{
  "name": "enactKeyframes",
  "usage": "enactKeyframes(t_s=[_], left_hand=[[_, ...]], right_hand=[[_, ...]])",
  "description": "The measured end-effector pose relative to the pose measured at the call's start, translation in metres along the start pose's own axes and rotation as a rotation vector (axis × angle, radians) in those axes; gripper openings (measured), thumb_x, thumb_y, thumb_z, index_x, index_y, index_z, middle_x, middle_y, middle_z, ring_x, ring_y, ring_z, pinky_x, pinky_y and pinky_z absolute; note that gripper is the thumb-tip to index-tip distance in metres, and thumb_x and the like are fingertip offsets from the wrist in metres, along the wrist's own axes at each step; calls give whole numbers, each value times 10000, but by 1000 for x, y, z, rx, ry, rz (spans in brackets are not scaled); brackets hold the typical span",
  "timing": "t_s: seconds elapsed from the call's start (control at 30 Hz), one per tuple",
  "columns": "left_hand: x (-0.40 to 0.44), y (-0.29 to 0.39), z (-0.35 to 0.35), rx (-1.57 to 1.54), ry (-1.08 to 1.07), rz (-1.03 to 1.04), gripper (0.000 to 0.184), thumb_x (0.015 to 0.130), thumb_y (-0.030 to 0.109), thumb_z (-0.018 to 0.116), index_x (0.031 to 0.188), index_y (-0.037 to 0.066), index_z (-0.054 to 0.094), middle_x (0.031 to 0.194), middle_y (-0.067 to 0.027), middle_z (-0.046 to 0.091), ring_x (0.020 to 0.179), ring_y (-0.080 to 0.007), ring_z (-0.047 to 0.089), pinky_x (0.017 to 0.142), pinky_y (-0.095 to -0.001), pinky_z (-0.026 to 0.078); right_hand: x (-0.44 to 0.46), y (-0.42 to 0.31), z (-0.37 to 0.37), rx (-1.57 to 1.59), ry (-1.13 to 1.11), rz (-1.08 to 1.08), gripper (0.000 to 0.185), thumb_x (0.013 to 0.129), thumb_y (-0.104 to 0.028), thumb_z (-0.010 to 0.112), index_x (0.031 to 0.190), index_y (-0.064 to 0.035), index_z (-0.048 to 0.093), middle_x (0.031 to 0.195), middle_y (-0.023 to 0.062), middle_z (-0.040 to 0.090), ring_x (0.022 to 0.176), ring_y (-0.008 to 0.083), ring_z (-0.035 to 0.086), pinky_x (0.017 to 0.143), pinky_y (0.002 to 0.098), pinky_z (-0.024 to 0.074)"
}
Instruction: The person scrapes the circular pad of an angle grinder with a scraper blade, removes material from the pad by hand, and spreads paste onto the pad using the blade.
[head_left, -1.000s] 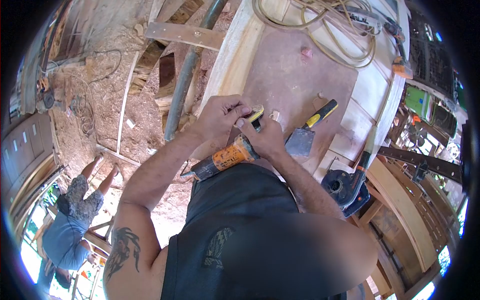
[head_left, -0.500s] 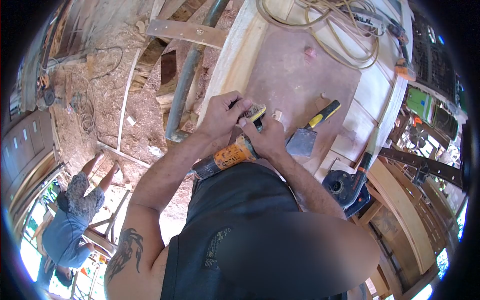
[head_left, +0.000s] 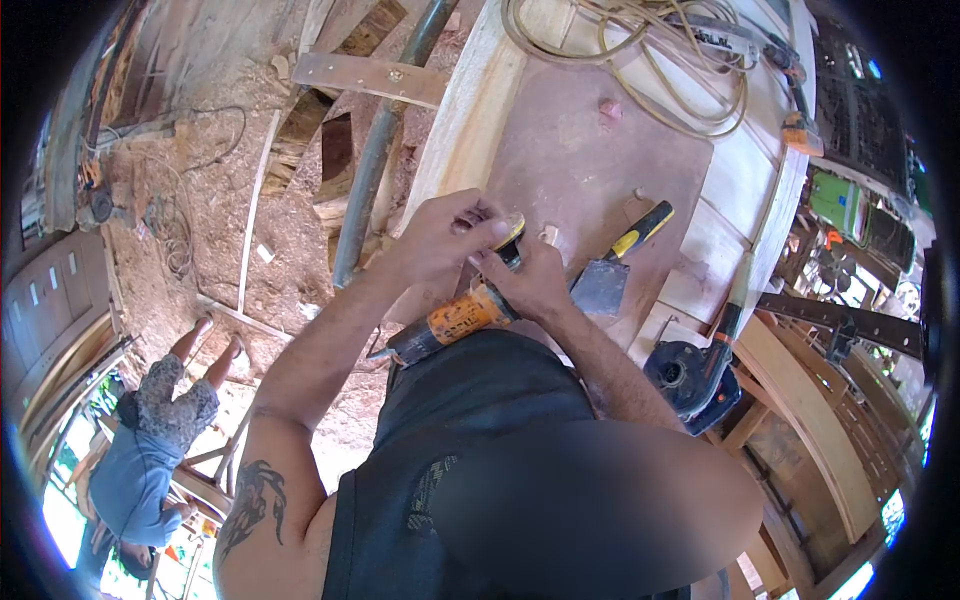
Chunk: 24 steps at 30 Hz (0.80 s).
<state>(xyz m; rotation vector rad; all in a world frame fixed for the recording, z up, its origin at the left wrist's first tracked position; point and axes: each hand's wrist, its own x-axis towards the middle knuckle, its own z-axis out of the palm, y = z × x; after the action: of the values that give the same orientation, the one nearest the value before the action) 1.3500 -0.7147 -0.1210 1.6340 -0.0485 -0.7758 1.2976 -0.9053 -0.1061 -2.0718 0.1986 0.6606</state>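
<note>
An orange and black power tool (head_left: 455, 322) lies slanted against my lap, its front end up between my hands. At that end sits a round pad (head_left: 513, 231) with a yellow edge. My left hand (head_left: 447, 236) has its fingers bent and pressed at the pad's near side. Wrapped around the tool's head below the pad is my right hand (head_left: 530, 278). A putty knife (head_left: 602, 284) with a wide grey blade and a black and yellow handle rests on the brown board (head_left: 590, 150), right of my right hand.
Coiled hose (head_left: 640, 60) and an orange cordless tool (head_left: 800, 132) lie at the top right. A black blower (head_left: 683, 372) is at the right. A metal pipe (head_left: 378, 160) and wood pieces are at the left. Another person (head_left: 135, 475) is at the lower left.
The fingers of my left hand have shifted slightly over the pad, now covering more of it. The tool stays in place. The other person's legs have moved a little.
</note>
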Motion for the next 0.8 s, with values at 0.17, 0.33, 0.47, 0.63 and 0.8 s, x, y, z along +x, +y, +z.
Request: enactKeyframes(t_s=[0.17,0.33,0.47,0.63,0.8], left_hand=[[5,13,-9,144,-75,24,273,1045,254,750,1137,-2,765,990,-58,775,932,-106,704,827,-286,578],[-6,-13,-6,20,-30,60,208,1066,152,705,1181,-12,761,1048,-62,788,974,-108,704,875,-284,580],[-17,-21,-1,-75,8,102,203,1079,124,673,1205,-16,748,1103,-73,786,1014,-108,700,929,-286,577],[-18,-27,-6,-132,-54,62,271,1093,130,653,1316,-18,696,1256,-92,744,1157,-144,674,1033,-324,554],[-11,-28,-16,-381,-175,-67,366,1046,178,734,1363,2,683,1274,-95,728,1197,-177,667,1054,-355,554]], right_hand=[[-1,-1,-3,18,-1,-33,630,890,-521,823,1246,-13,712,1007,220,780,972,379,774,854,461,595],[-1,7,0,83,-10,-15,653,891,-527,823,1196,36,696,992,249,771,959,386,775,846,466,591],[-1,12,4,122,18,-23,670,893,-546,816,1160,56,691,971,266,767,941,402,774,837,478,588],[0,6,2,103,9,14,695,891,-572,812,1161,56,689,950,267,767,928,407,779,820,479,594],[1,4,1,88,1,24,696,890,-583,814,1171,44,697,964,262,773,934,407,784,810,472,601]])
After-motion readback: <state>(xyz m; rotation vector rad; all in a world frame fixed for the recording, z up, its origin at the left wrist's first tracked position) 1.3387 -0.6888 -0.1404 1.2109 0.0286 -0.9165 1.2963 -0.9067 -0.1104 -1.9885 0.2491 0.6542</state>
